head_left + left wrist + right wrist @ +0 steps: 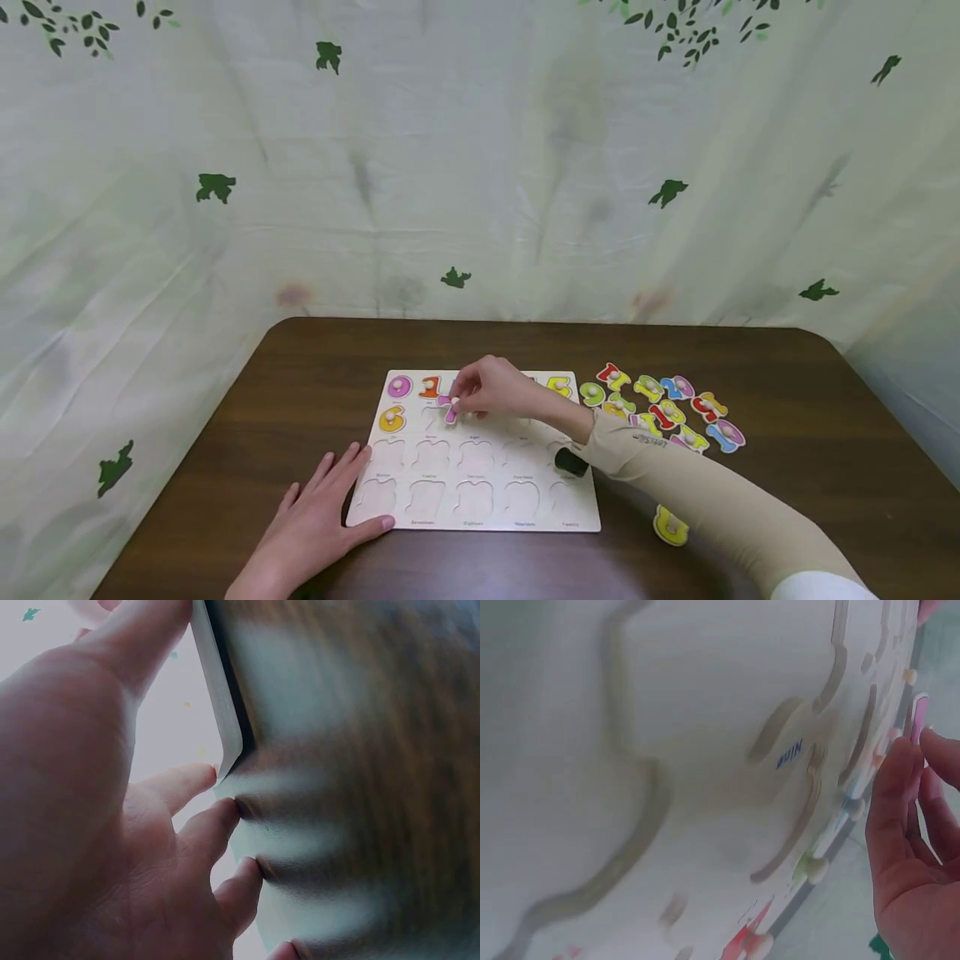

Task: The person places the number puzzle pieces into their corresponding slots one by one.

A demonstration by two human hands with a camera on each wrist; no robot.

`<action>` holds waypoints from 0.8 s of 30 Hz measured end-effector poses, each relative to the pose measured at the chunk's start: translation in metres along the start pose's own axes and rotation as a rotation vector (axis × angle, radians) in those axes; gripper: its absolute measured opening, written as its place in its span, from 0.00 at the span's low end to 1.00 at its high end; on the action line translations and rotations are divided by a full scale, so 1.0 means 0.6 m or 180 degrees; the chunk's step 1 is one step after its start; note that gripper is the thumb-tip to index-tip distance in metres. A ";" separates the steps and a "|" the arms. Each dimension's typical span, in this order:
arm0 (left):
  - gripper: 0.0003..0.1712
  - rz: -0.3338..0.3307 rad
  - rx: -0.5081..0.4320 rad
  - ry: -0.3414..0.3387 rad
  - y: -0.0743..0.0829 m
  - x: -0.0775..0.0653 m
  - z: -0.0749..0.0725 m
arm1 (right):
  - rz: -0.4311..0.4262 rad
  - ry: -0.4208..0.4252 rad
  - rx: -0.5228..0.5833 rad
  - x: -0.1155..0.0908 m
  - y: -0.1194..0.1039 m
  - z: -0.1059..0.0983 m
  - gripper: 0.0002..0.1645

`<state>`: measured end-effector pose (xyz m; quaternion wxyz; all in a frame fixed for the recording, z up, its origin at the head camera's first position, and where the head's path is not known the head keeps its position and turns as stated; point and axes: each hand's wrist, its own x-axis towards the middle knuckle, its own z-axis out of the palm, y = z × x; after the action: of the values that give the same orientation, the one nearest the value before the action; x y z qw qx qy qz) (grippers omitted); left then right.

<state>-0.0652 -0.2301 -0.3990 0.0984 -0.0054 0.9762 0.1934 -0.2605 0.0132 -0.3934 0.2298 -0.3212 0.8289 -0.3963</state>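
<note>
A white number puzzle board (590, 518) with shaped recesses lies on the table. My right hand (497, 388) is above its upper part and pinches a pink number piece (450, 412), which looks like a 7, by its knob. In the right wrist view, the pink piece (919, 720) shows edge-on between thumb and fingers. My left hand (318, 507) rests at the board's lower left corner, thumb on the board and spread fingers along its left side. The left wrist view shows those fingertips (225, 814) beside the board corner. A purple 0 (400, 386), orange 1 (430, 387) and yellow 6 (392, 419) sit in recesses.
Several loose number pieces (667, 413) lie in a cluster right of the board, partly overlapping. A separate yellow piece (671, 526) lies near my right forearm, which crosses the board's right side. Behind the brown table (337, 342) hangs a leaf-print curtain (480, 167).
</note>
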 end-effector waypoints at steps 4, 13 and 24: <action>0.61 -0.0016 -0.0005 -0.0024 0.001 0.001 -0.002 | 0.0052 0.0005 -0.0070 0.013 -0.006 0.013 0.02; 0.61 -0.0005 0.0012 -0.0011 0.000 0.001 0.001 | 0.0095 -0.0063 -0.0217 0.024 -0.013 0.032 0.03; 0.61 -0.0008 0.0037 -0.0014 0.000 0.002 -0.001 | 0.0119 -0.0094 -0.0119 0.024 -0.018 0.030 0.02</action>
<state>-0.0667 -0.2303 -0.3986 0.1008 -0.0056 0.9771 0.1876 -0.2554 -0.0114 -0.3972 0.2432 -0.3157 0.8385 -0.3716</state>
